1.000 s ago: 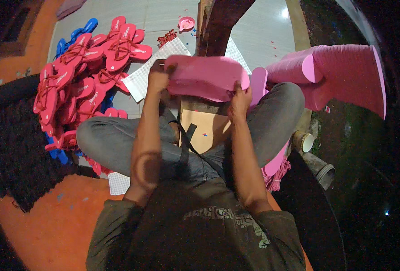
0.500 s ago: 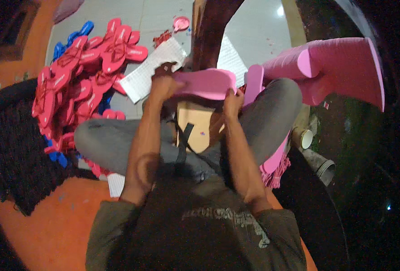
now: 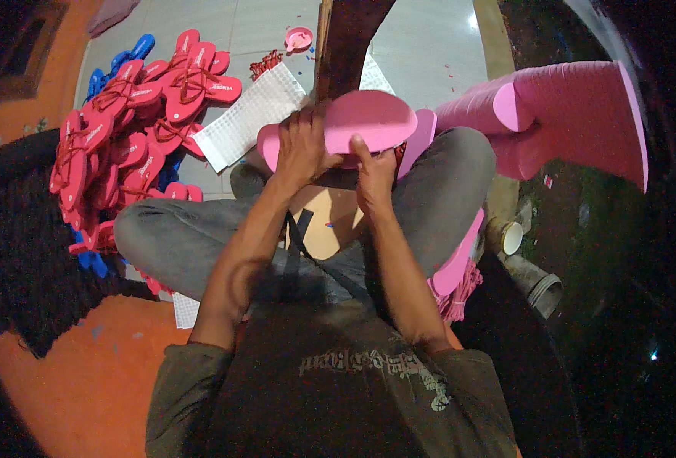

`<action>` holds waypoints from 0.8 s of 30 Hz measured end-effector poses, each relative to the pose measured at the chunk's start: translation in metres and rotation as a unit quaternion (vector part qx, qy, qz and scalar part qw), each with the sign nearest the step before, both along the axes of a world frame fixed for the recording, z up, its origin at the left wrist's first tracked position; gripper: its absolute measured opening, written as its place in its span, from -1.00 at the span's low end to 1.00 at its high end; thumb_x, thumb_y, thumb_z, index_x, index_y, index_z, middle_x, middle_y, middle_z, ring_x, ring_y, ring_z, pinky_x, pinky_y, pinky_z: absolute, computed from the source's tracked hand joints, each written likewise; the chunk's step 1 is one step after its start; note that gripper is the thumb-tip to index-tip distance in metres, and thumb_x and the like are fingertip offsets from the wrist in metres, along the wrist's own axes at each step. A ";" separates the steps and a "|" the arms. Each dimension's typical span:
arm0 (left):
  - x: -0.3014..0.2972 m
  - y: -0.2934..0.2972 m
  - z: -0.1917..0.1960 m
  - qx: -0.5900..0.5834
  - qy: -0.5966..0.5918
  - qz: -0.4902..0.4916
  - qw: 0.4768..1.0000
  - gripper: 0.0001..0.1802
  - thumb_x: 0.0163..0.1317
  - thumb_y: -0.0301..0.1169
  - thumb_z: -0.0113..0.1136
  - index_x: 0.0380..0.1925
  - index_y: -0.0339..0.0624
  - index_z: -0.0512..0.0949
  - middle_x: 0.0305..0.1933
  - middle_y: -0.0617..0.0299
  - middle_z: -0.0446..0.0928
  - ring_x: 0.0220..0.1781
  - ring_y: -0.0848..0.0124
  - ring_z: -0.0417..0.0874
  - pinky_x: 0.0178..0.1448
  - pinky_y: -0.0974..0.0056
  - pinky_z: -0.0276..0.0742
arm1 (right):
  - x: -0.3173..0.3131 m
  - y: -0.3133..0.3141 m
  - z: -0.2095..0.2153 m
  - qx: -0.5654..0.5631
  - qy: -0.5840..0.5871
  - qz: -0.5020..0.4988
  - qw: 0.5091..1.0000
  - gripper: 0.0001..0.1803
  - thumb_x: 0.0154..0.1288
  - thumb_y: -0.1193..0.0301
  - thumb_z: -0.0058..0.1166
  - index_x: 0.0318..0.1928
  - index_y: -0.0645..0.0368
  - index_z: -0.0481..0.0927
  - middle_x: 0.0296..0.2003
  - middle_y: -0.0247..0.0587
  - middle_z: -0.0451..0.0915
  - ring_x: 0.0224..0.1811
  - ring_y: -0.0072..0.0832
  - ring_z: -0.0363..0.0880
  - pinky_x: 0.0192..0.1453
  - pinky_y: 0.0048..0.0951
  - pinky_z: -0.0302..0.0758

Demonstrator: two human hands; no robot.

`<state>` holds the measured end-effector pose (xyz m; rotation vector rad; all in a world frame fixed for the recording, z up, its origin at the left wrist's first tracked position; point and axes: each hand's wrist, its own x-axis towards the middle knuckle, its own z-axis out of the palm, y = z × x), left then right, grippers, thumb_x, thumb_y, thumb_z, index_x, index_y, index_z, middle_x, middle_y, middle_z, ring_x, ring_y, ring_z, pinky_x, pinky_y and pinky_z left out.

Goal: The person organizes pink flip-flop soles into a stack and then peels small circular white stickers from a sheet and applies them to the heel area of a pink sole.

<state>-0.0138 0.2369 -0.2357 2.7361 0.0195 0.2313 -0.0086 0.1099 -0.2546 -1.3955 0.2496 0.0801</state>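
A pink sandal sole is held crosswise in front of me, its broad rounded end on the right and tilted up. My left hand lies over its middle with the fingers closed around it. On the near edge, my right hand grips it with the thumb pressed on top; its other fingers are mostly hidden underneath. Another pink sole leans by my right knee, partly covered. Under my hands, between my legs, is a pale tan board with a dark strap lying across it.
Red flip-flops are heaped at the left with some blue ones. Stacked pink soles stand at the right. A dark wooden post rises ahead, near white textured sheets, red straps and a pink dish.
The sole has turned, its broad end rising toward me. My left hand has shifted from its left end to the middle, and my right hand from the right end to the near edge.
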 end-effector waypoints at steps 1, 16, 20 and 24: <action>0.002 0.000 0.002 -0.049 -0.006 -0.032 0.998 0.05 -0.47 -0.03 0.44 0.09 -0.23 0.20 0.02 -0.01 0.33 0.09 0.11 0.33 0.10 0.06 0.22 | -0.002 -0.005 0.007 0.029 0.012 -0.006 0.999 -0.54 0.11 0.29 0.13 -0.07 0.35 0.37 -0.19 -0.17 0.47 -0.15 -0.45 0.41 0.01 -0.46 0.31; -0.011 -0.048 0.038 -0.771 0.101 -0.078 0.623 -0.27 -0.01 -0.15 0.22 0.12 -0.26 0.18 -0.05 0.14 0.41 -0.08 0.38 0.44 -0.07 0.32 0.40 | 0.007 -0.075 0.132 -0.173 -0.027 0.098 0.980 -0.47 0.14 0.31 0.10 0.11 0.22 0.33 -0.12 -0.10 0.49 -0.08 -0.46 0.42 -0.01 -0.45 0.35; -0.009 -0.065 0.081 -0.716 -0.007 0.057 0.696 -0.55 0.15 -0.23 0.07 -0.08 -0.36 0.36 -0.18 0.16 0.46 -0.23 0.42 0.47 -0.16 0.35 0.40 | -0.010 -0.058 0.136 -0.340 -0.135 0.090 0.926 -0.23 -0.05 0.29 0.25 0.18 0.21 0.22 -0.01 0.02 0.36 0.04 -0.22 0.36 0.10 -0.35 0.31; -0.010 -0.066 0.092 -0.718 0.006 0.057 0.694 -0.54 0.15 -0.19 0.06 -0.09 -0.37 0.37 -0.17 0.10 0.46 -0.18 0.41 0.46 -0.11 0.33 0.39 | -0.022 -0.060 0.152 -0.396 -0.188 0.184 0.880 -0.04 -0.22 0.27 0.35 0.23 0.19 0.12 0.06 0.07 0.26 0.14 -0.08 0.22 0.20 -0.25 0.21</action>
